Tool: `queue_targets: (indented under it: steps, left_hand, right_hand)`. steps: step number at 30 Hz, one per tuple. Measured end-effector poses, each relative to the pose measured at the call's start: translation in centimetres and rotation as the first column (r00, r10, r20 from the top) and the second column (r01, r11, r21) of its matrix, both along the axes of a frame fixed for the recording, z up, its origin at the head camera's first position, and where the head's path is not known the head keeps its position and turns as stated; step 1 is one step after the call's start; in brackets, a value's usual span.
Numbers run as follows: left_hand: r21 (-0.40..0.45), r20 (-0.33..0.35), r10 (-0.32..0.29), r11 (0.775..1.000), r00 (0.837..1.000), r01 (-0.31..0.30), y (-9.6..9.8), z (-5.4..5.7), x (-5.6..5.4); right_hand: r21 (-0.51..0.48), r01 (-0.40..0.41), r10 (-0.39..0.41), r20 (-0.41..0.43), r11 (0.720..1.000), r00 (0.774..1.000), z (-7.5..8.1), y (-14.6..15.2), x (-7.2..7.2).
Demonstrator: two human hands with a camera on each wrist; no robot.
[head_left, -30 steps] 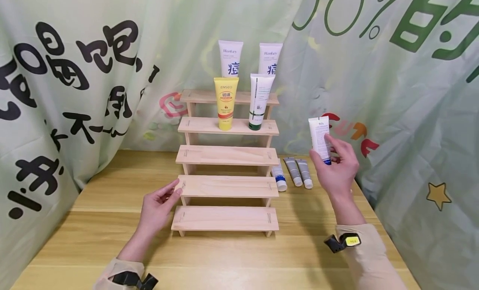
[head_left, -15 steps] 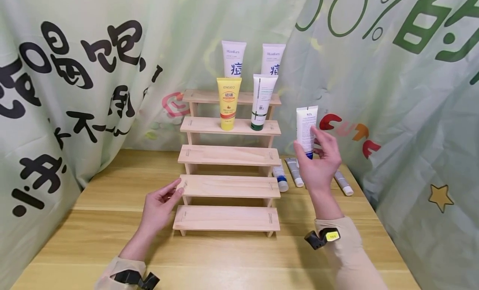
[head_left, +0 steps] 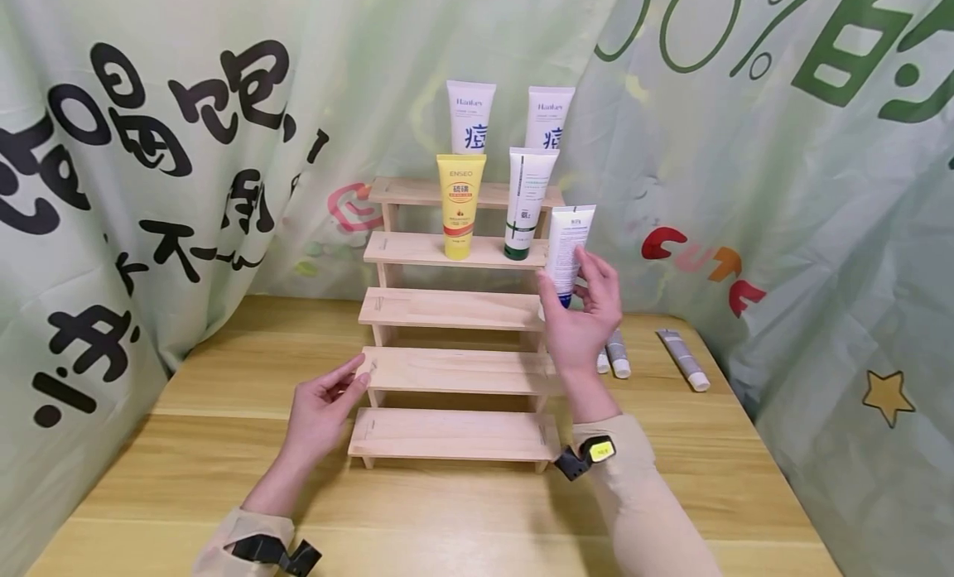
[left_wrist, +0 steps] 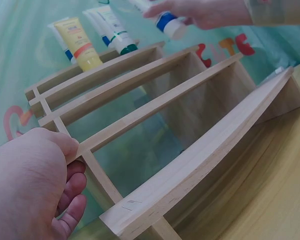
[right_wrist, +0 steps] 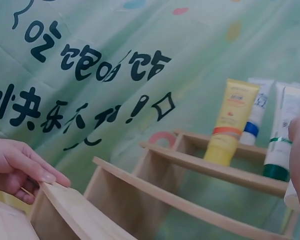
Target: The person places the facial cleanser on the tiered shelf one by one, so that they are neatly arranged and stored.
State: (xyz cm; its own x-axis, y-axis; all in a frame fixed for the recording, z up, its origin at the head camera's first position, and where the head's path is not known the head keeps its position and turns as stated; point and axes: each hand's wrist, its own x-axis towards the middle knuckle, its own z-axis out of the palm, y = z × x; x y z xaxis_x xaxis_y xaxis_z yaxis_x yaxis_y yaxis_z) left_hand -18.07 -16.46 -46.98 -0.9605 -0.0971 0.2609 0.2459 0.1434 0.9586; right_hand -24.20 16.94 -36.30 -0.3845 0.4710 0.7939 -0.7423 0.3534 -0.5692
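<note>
My right hand (head_left: 587, 320) pinches a white squeeze tube (head_left: 570, 239) with a blue band, upright, its cap end down, in front of the right end of a stepped wooden display rack (head_left: 450, 370). In the left wrist view that tube's white cap (left_wrist: 176, 29) hangs above the rack. With thumb and fingertips my left hand (head_left: 320, 407) grips the left end of the rack's second step from the bottom. A yellow tube (head_left: 460, 204) and a white tube with a green cap (head_left: 527, 200) stand on the second step from the top. Two white tubes with blue lettering (head_left: 471, 113) stand behind them on the top step.
On the table (head_left: 447, 519), right of the rack, lies a grey tube (head_left: 683, 360). More grey tubes (head_left: 617, 353) lie partly behind my right wrist. A printed green curtain (head_left: 820, 271) hangs behind and at both sides of the table.
My right hand has moved left with the white tube, from beyond the table's right part to the rack's right end. My left hand keeps its place on the rack.
</note>
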Motion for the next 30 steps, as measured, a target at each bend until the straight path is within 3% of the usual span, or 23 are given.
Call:
queue_targets:
  steps: [7,14,21,30]
  left_hand:
    - [-0.017,0.006,0.005,1.000,1.000,-0.005,0.0,-0.2,0.0]
    - [-0.021,0.006,0.007,1.000,1.000,-0.007,-0.1,-0.3,-0.1]
    - [-0.003,0.003,0.006,1.000,1.000,-0.006,-0.1,-0.1,0.0]
    - [0.001,0.004,0.002,1.000,1.000,-0.002,0.0,0.1,0.1]
  right_hand:
    - [-0.005,-0.010,0.011,0.020,1.000,1.000,-1.0,-2.3,-1.3]
    - [0.031,-0.052,0.051,0.021,0.998,0.998,-0.6,-3.9,-0.9]
    - [0.039,-0.057,0.058,-0.018,0.998,0.998,-2.2,-3.5,-2.3]
    - [0.098,-0.026,0.027,-0.007,0.995,1.000,-2.6,-3.2,-2.1]
